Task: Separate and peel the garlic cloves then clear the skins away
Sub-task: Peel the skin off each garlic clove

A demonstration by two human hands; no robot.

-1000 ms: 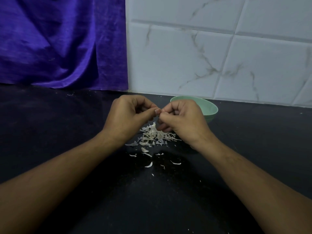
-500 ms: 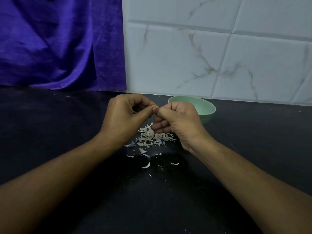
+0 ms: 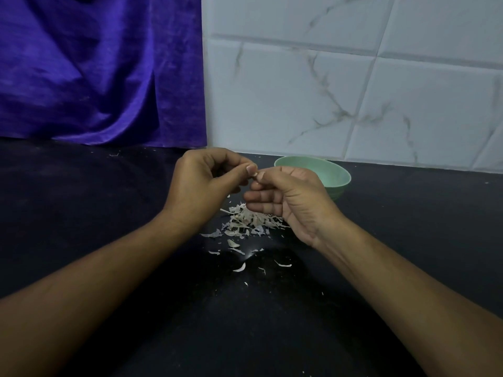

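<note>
A dark counter (image 3: 81, 213) filled the lower view, meeting a white marble-veined tiled wall (image 3: 353, 91) along its back edge, with a purple cloth (image 3: 95, 69) hanging over the left part of that wall down to the counter. Both bare forearms reached in from the near edge toward the middle of the counter. The left hand (image 3: 202, 186) was curled closed, thumb and forefinger pinched together at the tips. The right hand (image 3: 292, 197) faced it, palm turned partly up, fingers loosely curled and thumb pressed to forefinger. Between the two pinches sat a small pale piece, a garlic clove (image 3: 255, 174), mostly hidden by the fingertips; whether skin remained on it could not be told. A pale green bowl (image 3: 336, 176) stood near the back edge, just behind the right hand; its contents were not visible. Below the hands lay a heap of garlic skins (image 3: 250, 220) on the counter, with loose flakes (image 3: 239, 268) scattered toward the near edge.
</note>
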